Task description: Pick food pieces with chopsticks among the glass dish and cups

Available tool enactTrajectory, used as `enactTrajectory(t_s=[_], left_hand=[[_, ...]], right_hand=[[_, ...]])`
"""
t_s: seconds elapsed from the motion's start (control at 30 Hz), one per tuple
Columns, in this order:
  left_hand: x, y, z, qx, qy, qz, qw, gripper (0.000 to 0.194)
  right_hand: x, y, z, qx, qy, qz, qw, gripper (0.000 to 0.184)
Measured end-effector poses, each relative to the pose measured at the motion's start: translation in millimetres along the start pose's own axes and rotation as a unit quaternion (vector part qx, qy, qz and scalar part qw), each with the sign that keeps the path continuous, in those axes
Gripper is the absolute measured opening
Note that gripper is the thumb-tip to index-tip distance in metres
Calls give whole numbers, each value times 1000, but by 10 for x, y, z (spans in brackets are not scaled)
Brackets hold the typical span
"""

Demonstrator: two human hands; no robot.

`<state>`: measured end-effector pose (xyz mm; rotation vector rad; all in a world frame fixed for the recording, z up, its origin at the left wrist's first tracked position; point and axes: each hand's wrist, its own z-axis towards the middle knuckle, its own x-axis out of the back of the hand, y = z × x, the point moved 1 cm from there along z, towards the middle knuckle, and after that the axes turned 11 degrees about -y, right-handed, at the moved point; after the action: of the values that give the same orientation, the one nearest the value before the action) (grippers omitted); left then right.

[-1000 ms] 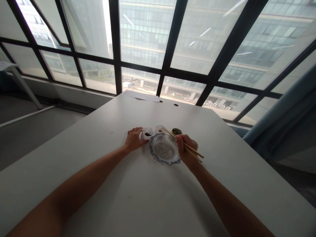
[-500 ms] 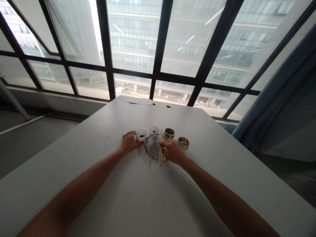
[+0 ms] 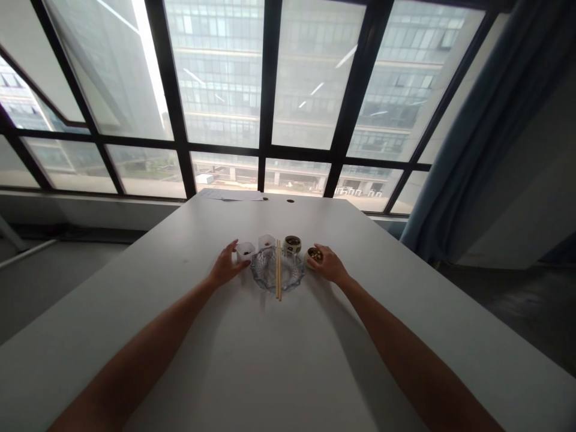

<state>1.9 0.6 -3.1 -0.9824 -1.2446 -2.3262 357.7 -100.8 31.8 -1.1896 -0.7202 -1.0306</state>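
A clear glass dish (image 3: 265, 279) sits on the white table (image 3: 279, 360), with a pair of wooden chopsticks (image 3: 278, 277) lying across it. My left hand (image 3: 225, 266) curls around a small white square cup (image 3: 245, 251) left of the dish. My right hand (image 3: 330, 264) curls around a small round cup of light nuts (image 3: 314, 255) right of the dish. Behind the dish stand another white square cup (image 3: 266, 241) and a round cup with dark contents (image 3: 293, 243).
Sheets of paper (image 3: 231, 195) and two small dark spots lie at the table's far edge, under a large window with black frames. A blue-grey curtain (image 3: 472, 150) hangs at the right. Grey floor lies to the left of the table.
My right hand has let go of the chopsticks, which now lie across the glass dish, and has moved right to the cup of nuts. The camera has tilted up and shifted.
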Motion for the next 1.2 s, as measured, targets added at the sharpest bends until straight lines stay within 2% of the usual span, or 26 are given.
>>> enactTrajectory(t_s=[0.17, 0.47, 0.6, 0.7, 0.77, 0.87, 0.97, 1.07, 1.2], left_hand=[[-4, -12, 0, -9, -12, -41, 999, 77], [19, 22, -7, 15, -16, -54, 998, 79], [20, 16, 1, 18, -16, -43, 999, 79], [27, 27, 14, 16, -18, -40, 999, 78], [35, 39, 20, 18, -20, -39, 999, 78], [49, 52, 16, 30, -26, -37, 999, 79], [57, 58, 0, 30, -24, -42, 998, 78], [52, 55, -11, 27, -19, -47, 998, 76], [41, 48, -5, 19, -21, -48, 998, 75]], right_hand=[[76, 396, 48, 2, 12, -9, 1000, 61], [616, 1392, 91, -117, 32, -31, 992, 54], [770, 1656, 107, -164, 24, -38, 985, 57], [737, 1505, 201, -168, 54, -65, 982, 62], [606, 1194, 334, -87, 61, -58, 993, 60], [283, 601, 622, 52, -44, 26, 997, 64], [3, 153, 902, 102, -109, 52, 987, 66], [-112, -33, 1048, 132, -156, 61, 977, 60], [-67, -59, 1023, 161, -189, 50, 967, 48]])
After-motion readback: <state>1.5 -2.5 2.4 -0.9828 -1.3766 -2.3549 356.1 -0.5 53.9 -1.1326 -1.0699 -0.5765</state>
